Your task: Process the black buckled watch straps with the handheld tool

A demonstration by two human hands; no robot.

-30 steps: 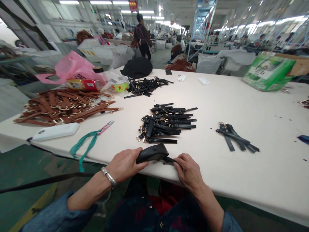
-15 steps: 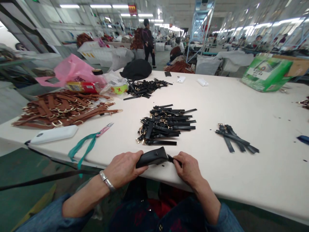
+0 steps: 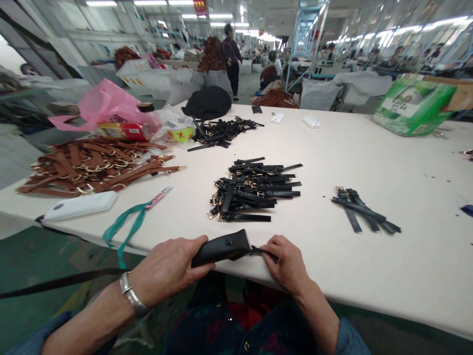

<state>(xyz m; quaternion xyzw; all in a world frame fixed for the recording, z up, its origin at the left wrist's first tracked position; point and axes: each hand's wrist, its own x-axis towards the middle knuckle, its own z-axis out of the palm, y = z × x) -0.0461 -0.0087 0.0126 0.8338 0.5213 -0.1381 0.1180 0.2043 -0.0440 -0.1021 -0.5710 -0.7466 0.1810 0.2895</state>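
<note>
My left hand (image 3: 172,266), with a silver bracelet at the wrist, grips a wide black leather strap (image 3: 223,248) near the table's front edge. My right hand (image 3: 284,261) pinches a thin black strip (image 3: 263,251) at the right end of the wide piece. Beyond my hands lies a pile of short black straps with gold buckles (image 3: 254,190). Several more black straps (image 3: 365,212) lie crossed to the right. Pink-handled snips (image 3: 159,197) with a teal ribbon (image 3: 127,227) rest to the left.
Brown straps (image 3: 96,162), a white device (image 3: 81,205), a pink bag (image 3: 107,106) and a red jar (image 3: 123,131) are at the left. Farther back are more black straps (image 3: 225,132) and a black cap (image 3: 207,102). A green package (image 3: 414,106) stands back right. A person (image 3: 231,61) stands beyond the table.
My left hand has moved left and slightly down with the wide black piece. My right hand has shifted slightly left, still pinching the thin strip. The person in the background has turned and shifted slightly.
</note>
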